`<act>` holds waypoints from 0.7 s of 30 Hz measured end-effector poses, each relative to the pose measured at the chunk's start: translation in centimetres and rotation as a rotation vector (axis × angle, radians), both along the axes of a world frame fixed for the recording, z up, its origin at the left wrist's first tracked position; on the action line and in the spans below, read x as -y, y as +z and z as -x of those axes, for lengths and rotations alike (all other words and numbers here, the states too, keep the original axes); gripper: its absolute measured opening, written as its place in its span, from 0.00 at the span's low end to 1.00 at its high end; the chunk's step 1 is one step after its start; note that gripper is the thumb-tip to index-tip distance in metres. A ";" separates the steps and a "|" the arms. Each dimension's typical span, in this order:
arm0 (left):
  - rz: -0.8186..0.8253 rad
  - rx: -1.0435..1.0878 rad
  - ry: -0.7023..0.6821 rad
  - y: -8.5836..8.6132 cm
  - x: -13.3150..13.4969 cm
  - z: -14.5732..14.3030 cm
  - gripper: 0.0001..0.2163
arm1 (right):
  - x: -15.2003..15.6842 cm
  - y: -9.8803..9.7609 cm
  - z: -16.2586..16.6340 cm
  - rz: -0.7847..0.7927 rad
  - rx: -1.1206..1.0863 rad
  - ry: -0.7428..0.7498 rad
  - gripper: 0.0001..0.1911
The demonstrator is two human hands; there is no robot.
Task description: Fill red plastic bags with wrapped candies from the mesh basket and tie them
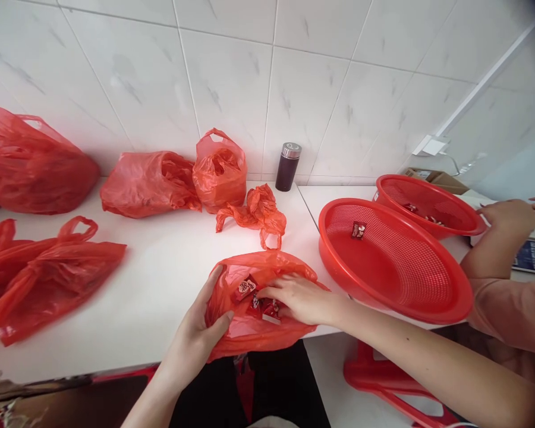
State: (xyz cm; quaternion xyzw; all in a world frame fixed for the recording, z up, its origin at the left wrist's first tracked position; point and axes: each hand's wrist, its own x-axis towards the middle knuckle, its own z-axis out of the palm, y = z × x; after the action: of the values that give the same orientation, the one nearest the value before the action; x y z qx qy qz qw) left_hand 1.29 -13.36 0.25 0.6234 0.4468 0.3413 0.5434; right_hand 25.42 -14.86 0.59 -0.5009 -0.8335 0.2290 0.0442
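Note:
A red plastic bag point(263, 345) lies with its mouth open at the table's front edge. My left hand point(198, 333) grips its left rim, thumb inside and fingers outside. Reaching in from the right, my right hand point(301, 297) has its fingers curled around a small red packet point(271, 309) in the bag; part of the fingers is hidden. Another small red packet point(246, 288) with pale print lies to the left of my fingertips. Beside the bag on the right is a red perforated basket point(370, 261), with one small packet point(358, 230) against its inner wall.
Knotted or filled red bags point(145, 184) stand along the wall and at the left. A crumpled red bag point(267, 214) and a dark flask point(289, 166) are behind. At right, another person's hand point(510, 215) is near a second basket point(428, 199). A red stool point(374, 374) stands below.

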 end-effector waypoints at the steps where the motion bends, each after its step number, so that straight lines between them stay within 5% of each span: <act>1: 0.001 -0.003 0.002 0.0 0.0 0.0 0.32 | 0.1 -0.3 -0.3 -0.006 0.024 -0.024 0.30; 6: 0.003 -0.032 0.015 -0.1 -0.5 0.1 0.33 | -0.1 0.6 -2.0 0.059 0.132 -0.153 0.44; 11: -0.055 0.003 0.045 0.6 -1.6 0.6 0.33 | -0.2 4.6 -2.7 0.086 0.277 -0.264 0.42; 16: -0.093 0.047 0.031 1.6 -1.8 -0.3 0.33 | -0.9 8.3 -4.7 0.037 -0.282 -0.246 0.33; 19: -0.073 0.060 -0.002 1.7 -1.5 -1.3 0.33 | -2.6 8.6 -9.3 -0.139 -0.499 -0.457 0.22; 21: -0.065 0.077 0.006 1.6 -1.3 -1.7 0.32 | -3.8 7.9 -13.5 -0.295 -0.356 -0.686 0.19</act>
State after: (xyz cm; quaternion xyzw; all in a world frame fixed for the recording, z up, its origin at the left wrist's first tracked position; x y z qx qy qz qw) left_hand 2.94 -12.01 1.83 0.6258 0.4161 0.3810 0.5385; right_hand 38.95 -11.09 8.53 -0.6905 -0.6216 0.1620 0.3325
